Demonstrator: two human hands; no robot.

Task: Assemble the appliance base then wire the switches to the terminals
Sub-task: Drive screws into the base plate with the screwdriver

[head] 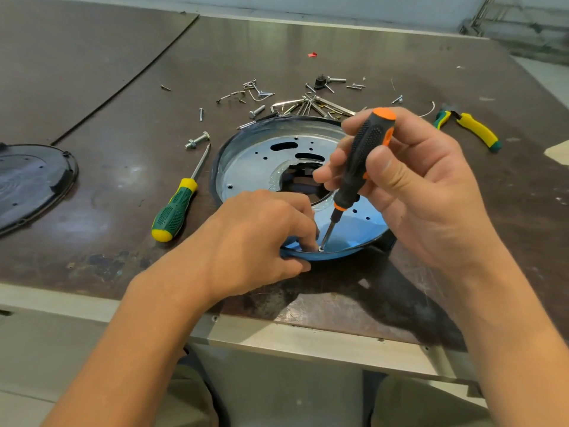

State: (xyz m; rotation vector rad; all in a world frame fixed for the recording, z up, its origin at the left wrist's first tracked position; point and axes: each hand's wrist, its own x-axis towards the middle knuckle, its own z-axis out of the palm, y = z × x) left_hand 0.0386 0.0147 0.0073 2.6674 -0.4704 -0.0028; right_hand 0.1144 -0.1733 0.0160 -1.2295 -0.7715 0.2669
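A round metal appliance base (255, 161) with a blue rim lies on the dark table, its plate full of holes and slots. My right hand (409, 186) grips a black and orange screwdriver (363, 155), held nearly upright. Its tip rests on a small screw (320, 249) at the base's near edge. My left hand (261, 238) pinches the near rim of the base, fingertips right beside that screw. No switches or wires can be made out.
A green and yellow screwdriver (177, 208) lies left of the base. Several loose screws, bolts and metal strips (295, 103) are scattered behind it. Yellow and green pliers (471, 127) lie at the right. A black round cover (27, 183) sits at the far left.
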